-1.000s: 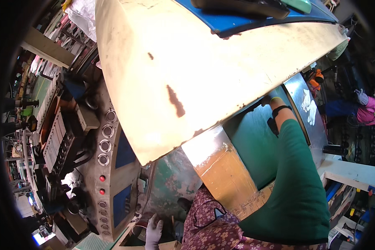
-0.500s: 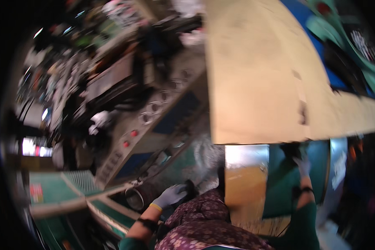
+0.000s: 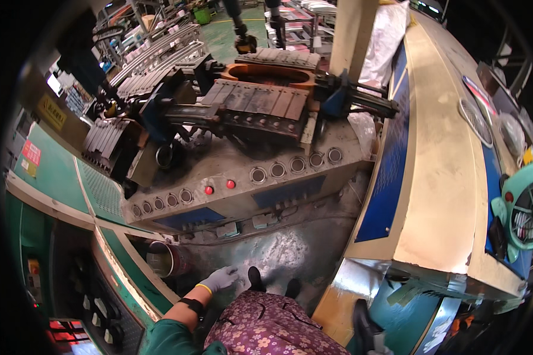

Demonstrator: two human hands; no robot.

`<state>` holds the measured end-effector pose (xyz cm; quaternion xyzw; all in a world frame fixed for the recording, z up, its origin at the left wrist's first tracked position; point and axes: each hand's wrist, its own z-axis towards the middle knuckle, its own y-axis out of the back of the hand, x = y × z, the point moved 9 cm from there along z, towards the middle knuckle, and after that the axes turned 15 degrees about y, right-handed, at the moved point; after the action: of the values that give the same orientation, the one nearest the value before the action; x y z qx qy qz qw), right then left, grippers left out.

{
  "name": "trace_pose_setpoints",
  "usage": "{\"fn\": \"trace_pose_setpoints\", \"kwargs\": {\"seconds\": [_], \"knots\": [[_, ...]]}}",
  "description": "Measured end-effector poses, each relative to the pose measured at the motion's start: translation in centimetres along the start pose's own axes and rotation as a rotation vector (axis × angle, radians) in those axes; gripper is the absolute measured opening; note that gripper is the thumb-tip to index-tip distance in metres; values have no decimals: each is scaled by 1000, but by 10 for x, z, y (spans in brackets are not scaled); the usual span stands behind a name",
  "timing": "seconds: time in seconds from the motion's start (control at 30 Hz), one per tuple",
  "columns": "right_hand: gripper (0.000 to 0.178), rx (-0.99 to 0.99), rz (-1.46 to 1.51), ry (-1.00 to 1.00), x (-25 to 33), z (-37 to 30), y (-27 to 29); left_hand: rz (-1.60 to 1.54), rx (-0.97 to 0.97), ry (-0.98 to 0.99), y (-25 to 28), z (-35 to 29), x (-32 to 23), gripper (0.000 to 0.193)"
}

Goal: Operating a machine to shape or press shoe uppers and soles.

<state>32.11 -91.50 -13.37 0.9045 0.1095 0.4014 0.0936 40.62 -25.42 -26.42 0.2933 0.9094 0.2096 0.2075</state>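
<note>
My left hand [image 3: 221,278], in a pale grey glove with a yellow cuff, hangs over the floor beside my floral apron [image 3: 266,325]. Its fingers are stretched out and nothing shows in them. At the lower edge, my right hand [image 3: 378,342] is mostly cut off from view. It grips a long black curved piece [image 3: 364,319] that rises from it; the piece's exact kind is unclear. Behind that piece stands a green and tan cabinet front [image 3: 391,307] beneath the long cream machine housing [image 3: 438,195].
Ahead is a workbench machine with round dials and two red buttons [image 3: 220,187], topped by metal clamps [image 3: 254,100]. A bucket [image 3: 163,259] stands left of my hand. Black pieces lie on a dark rack [image 3: 103,313] at lower left. A green fan [image 3: 527,207] sits far right.
My view has swung to the right, away from close over the cream housing. My right hand has come back from the cabinet front toward me, with the black piece in it.
</note>
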Motion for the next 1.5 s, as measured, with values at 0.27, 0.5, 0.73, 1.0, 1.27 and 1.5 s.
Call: {"fn": "trace_pose_setpoints", "kwargs": {"seconds": [0.27, 0.5, 0.73, 1.0, 1.27, 1.5], "knots": [[56, 384, 93, 396, 200, 87, -223, -336, -10, 94, 16, 28, 148, 55], [54, 349, 311, 852, 458, 174, -357, -832, -197, 212, 11, 44, 270, 51], [73, 206, -240, 1205, 713, 303, -378, -1023, -264, 309, 1, 29, 267, 45], [107, 149, -1004, 1351, 867, 418, -454, -1550, -377, 456, -37, 6, 214, 38], [86, 285, -1142, 1269, 883, 465, -501, -1451, -297, 679, -107, -33, 167, 36], [85, 405, -1002, 1297, 874, 510, -536, -1598, -315, 775, -140, -67, 164, 31]]}}
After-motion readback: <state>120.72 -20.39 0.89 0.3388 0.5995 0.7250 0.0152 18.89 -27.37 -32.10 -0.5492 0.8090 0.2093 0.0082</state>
